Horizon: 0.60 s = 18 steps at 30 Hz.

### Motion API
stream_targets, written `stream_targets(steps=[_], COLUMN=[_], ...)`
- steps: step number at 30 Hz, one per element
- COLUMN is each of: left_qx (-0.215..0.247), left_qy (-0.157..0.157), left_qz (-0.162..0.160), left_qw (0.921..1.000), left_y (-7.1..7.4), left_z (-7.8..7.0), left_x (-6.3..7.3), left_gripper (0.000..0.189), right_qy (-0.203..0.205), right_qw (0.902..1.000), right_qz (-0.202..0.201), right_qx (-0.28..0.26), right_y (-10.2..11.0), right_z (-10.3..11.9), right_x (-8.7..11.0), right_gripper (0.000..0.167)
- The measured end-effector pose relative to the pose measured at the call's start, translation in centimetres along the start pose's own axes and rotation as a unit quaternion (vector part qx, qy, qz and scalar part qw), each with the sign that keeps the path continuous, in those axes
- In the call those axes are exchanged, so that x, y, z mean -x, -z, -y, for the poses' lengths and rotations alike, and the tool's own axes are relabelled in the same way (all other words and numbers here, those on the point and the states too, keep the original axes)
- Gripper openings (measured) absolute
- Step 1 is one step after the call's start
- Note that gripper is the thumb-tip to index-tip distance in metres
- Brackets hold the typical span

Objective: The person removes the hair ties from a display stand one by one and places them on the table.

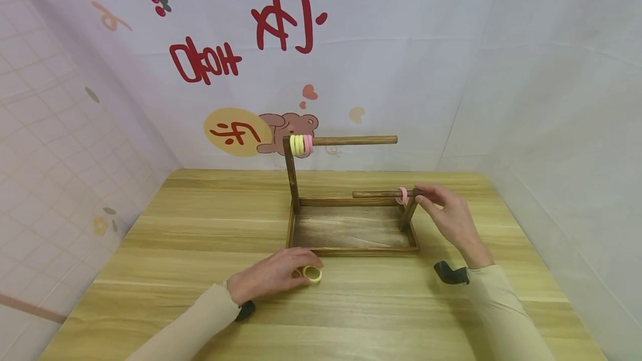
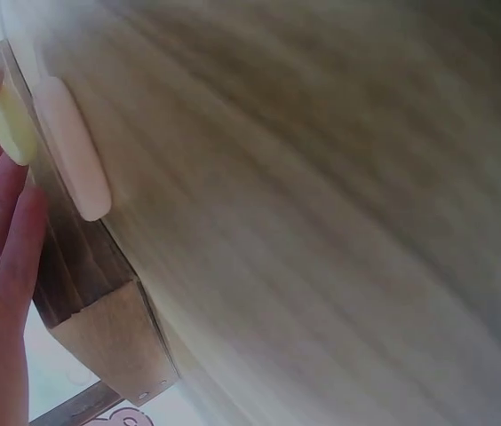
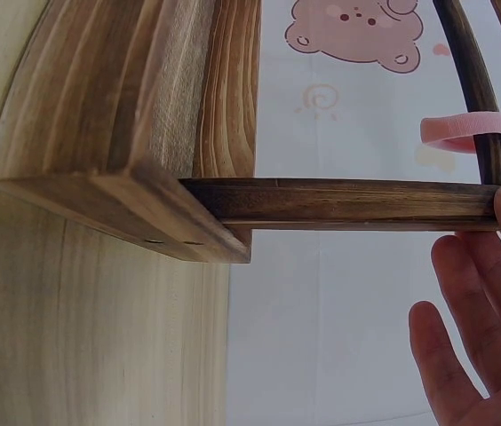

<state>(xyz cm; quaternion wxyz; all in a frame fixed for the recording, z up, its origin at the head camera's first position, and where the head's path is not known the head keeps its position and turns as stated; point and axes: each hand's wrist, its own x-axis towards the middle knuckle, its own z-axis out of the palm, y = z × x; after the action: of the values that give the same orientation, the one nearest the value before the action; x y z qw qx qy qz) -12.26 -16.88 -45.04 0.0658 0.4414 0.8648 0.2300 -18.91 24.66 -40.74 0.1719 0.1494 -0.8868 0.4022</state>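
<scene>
A dark wooden stand (image 1: 351,250) has a tray base and two posts, each bearing a horizontal rod. Several yellow hair ties (image 1: 297,144) and pink ones (image 1: 308,144) sit at the post end of the tall left rod. One pink hair tie (image 3: 469,132) hangs on the lower right rod, close to its post. My right hand (image 1: 448,213) pinches the top of that right post between thumb and fingers. In front of the tray, my left hand (image 1: 278,272) pinches a yellow hair tie (image 1: 312,274). A peach-coloured hair tie (image 2: 75,151) is beside it, mostly hidden by the hand in the head view.
The stand rests on a wood-grain table (image 1: 215,222). A white printed cloth (image 1: 401,60) hangs behind the table and along both sides. Black wrist straps show at the left wrist (image 1: 246,311) and the right wrist (image 1: 450,273).
</scene>
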Motion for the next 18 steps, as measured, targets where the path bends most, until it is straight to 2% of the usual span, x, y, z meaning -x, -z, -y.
stream_targets(steps=[4,12,18], left_qx=[-0.005,0.0,0.005], left_qy=[-0.005,0.005,-0.004], left_qz=[0.003,0.022,0.006], left_qw=[1.0,0.9997,1.0], left_y=[-0.11,-0.19,0.11], left_z=[0.16,0.35,-0.11], left_x=[-0.02,-0.11,-0.18], left_gripper=[0.034,0.035,0.034], right_qy=[-0.001,0.002,0.006], right_qw=[1.0,1.0,1.0], right_qz=[0.002,0.0,0.002], right_qx=[-0.002,0.002,-0.003], right_y=[0.04,-0.07,-0.02], right_z=[-0.07,-0.25,-0.2], right_x=[-0.03,-0.1,-0.23], right_gripper=[0.033,0.032,0.032])
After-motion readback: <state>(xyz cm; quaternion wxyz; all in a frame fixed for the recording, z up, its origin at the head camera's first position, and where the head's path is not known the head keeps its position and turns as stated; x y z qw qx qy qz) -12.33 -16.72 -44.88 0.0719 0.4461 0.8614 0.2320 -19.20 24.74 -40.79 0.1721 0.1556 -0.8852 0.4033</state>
